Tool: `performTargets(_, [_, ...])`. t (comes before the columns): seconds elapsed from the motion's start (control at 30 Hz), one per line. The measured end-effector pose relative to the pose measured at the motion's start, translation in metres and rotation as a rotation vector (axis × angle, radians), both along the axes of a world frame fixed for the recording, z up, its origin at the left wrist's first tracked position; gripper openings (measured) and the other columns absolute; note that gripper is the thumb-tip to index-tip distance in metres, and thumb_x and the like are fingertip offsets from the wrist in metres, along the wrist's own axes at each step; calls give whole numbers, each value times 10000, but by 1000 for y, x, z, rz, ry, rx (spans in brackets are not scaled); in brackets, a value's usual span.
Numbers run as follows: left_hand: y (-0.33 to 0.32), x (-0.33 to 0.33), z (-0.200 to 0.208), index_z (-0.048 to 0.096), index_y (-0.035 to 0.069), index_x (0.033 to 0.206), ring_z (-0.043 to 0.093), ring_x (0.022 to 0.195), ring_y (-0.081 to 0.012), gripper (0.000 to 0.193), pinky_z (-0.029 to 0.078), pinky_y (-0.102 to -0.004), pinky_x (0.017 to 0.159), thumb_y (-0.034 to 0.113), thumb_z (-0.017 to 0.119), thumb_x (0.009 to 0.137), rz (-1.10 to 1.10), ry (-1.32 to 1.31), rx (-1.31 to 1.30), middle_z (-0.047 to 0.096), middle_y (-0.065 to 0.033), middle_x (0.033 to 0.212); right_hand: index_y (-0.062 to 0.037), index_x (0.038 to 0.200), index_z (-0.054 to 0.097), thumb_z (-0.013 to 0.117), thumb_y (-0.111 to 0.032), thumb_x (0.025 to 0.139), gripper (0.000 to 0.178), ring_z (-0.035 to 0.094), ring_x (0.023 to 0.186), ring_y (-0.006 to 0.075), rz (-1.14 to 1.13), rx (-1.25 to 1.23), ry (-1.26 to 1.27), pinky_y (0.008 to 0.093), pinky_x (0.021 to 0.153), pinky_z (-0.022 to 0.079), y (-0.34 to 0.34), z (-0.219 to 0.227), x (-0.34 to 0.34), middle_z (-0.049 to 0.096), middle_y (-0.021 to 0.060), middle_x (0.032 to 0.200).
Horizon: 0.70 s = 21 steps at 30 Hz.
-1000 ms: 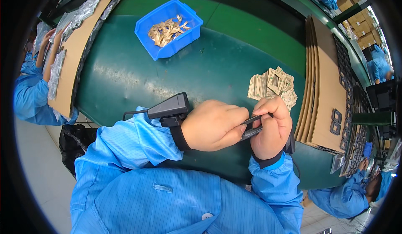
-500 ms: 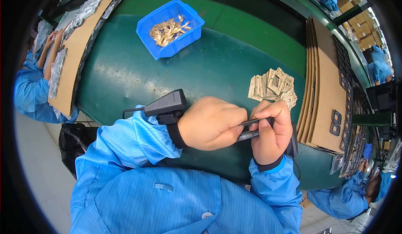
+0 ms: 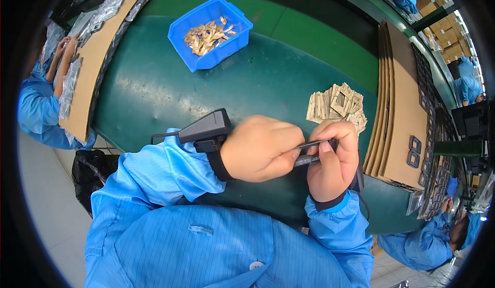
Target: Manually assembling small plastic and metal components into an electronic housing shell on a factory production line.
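Both hands meet over the right part of the green table, holding a small black frame (image 3: 308, 160) between them. My left hand (image 3: 260, 149) is closed, its thumb and forefinger pinching the left end of the frame. My right hand (image 3: 335, 156) curls round the other end, with thumb and fingers pressed on it. Fingers cover much of the frame, so its full outline is hidden. Just beyond my right hand lies a pile of thin tan adhesive frames (image 3: 322, 107), partly fanned out.
Far back, a blue bin (image 3: 227, 57) contains tan paper scraps (image 3: 209, 38). Stacked cardboard sheets (image 3: 399, 107) stand at the right, with black frames on top. A cardboard sheet (image 3: 105, 56) with plastic-wrapped parts lies at the left beside a co-worker (image 3: 38, 112). Boxy black devices (image 3: 206, 126) sit at my wrists.
The black frame has tilted a little in my fingers and its upper edge now looks thinner. My hands have shifted only slightly and keep their grip.
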<state>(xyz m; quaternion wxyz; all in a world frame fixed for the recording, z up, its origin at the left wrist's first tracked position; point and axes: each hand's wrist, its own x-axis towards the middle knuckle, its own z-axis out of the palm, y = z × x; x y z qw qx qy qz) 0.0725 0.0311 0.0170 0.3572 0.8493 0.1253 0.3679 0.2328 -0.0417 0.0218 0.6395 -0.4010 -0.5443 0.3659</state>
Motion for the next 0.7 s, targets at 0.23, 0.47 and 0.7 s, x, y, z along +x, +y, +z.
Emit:
performTargets(0.23, [8,-10,5,575,20,828,521,480,-247,114,400,-345,428,104,651,817,-21,-191,200,562,-79,665,-41,1127,414,553,-55,969,211,564,732,143,111,27,147,262,655,486,-9,6,-2,606,146,901])
performTargets(0.47, [10,-13,5,579,23,881,527,484,-218,133,404,-334,423,119,663,844,-75,-254,209,581,-71,687,-51,1115,389,558,-48,965,226,593,740,179,151,156,111,289,677,502,-14,4,-7,620,200,922])
performTargets(0.7, [8,-13,4,596,45,874,540,506,-223,138,404,-337,426,136,680,814,-72,-286,187,579,-58,697,-49,1113,388,552,-48,967,220,613,750,200,127,229,50,300,662,498,-14,0,-7,634,216,925])
